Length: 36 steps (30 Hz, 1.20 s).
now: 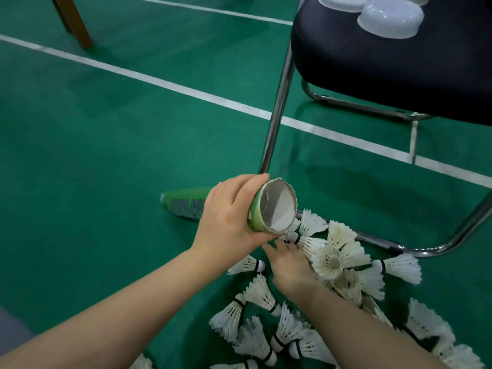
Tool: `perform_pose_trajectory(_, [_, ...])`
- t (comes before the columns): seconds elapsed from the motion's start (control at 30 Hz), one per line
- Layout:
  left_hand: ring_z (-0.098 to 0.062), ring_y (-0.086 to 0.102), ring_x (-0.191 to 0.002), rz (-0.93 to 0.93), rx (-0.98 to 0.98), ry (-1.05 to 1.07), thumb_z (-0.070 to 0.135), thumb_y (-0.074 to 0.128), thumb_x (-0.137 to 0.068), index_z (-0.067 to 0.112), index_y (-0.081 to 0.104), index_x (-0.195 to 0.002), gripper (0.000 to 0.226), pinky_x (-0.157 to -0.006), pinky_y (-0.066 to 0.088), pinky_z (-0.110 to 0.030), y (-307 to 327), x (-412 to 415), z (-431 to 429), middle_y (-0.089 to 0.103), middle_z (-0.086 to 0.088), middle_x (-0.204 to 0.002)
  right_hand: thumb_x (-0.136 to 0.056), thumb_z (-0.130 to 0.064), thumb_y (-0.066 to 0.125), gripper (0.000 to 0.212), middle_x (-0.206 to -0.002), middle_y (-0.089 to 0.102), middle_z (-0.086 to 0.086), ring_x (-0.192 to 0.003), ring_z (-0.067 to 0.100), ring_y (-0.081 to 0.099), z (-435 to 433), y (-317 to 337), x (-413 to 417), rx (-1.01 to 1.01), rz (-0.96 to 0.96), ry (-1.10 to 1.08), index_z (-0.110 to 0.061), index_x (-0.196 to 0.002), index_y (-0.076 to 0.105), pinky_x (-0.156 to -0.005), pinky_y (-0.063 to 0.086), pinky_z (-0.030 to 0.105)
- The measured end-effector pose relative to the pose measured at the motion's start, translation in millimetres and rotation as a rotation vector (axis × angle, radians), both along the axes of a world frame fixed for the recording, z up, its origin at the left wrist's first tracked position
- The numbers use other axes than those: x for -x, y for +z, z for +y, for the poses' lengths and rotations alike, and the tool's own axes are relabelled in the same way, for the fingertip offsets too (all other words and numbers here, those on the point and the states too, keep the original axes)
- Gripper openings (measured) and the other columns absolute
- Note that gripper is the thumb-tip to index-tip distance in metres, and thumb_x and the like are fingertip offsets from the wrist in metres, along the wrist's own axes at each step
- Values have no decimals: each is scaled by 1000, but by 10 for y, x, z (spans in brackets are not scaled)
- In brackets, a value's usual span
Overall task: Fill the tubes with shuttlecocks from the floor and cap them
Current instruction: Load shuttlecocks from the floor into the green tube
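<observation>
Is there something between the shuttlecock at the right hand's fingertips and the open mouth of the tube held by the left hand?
Nothing visible. The tube mouth is uncapped and sits right next to the shuttlecock at the right hand; the left hand grips the tube's outside only.

tube [277, 209] is showing glossy green wrap over ragged matt cardboard | shuttlecocks [335, 251] are looking feathery, matt | floor [106, 129] is looking matt, kinda grainy | chair frame [278, 107] is gleaming like chrome metal | seat [399, 62] is looking like dark cloth | bowls [386, 17] are shining, smooth plastic
</observation>
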<state>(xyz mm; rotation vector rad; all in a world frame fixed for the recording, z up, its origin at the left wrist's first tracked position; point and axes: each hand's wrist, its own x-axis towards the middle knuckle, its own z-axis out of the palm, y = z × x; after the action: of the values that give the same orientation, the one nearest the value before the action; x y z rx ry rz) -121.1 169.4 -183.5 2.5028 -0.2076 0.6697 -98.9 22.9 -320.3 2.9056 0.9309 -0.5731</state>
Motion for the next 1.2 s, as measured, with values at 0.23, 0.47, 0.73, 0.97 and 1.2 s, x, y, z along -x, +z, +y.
perform_pose_trajectory(0.23, [-18,45,-109,18,8,28,54,68,-59,19,38,-126,82,-92,40,-40,36,-14,-21,57,-9,-118,-73,-14,67,60,-117,40,8,-102,28,47,-17,276,-130,-373,60,-221,-20,-125,39,-85,46,41])
perform_pose_trajectory(0.47, [-17,45,-110,36,27,15,58,62,-60,20,37,-126,80,-93,41,-42,71,55,13,58,-9,-119,-73,-24,69,64,-124,35,7,-109,27,46,-10,543,-99,-476,99,-325,-21,-129,38,-88,47,38])
perform_pose_trajectory(0.73, [-23,51,-109,62,51,38,43,83,-52,24,36,-124,88,-93,40,-42,140,116,43,58,-9,-117,-80,-45,62,61,-131,41,2,-112,16,48,-215,1436,-168,-1022,-7,-807,-26,-133,38,-95,42,32])
perform_pose_trajectory(0.97, [-29,55,-105,78,49,20,35,88,-48,26,34,-123,93,-89,44,-50,163,192,-162,59,-8,-115,-80,-54,45,47,-120,46,-2,-103,9,51,-233,2091,241,-1373,-81,-658,-34,-123,42,-86,45,23])
perform_pose_trajectory(1.2, [-30,57,-99,60,92,-31,43,50,-67,26,37,-123,60,-83,47,-49,177,249,-339,60,-9,-111,-79,-66,31,73,-131,37,-8,-121,2,26,-31,1787,530,-1049,-208,-531,-24,-138,36,-104,24,25])
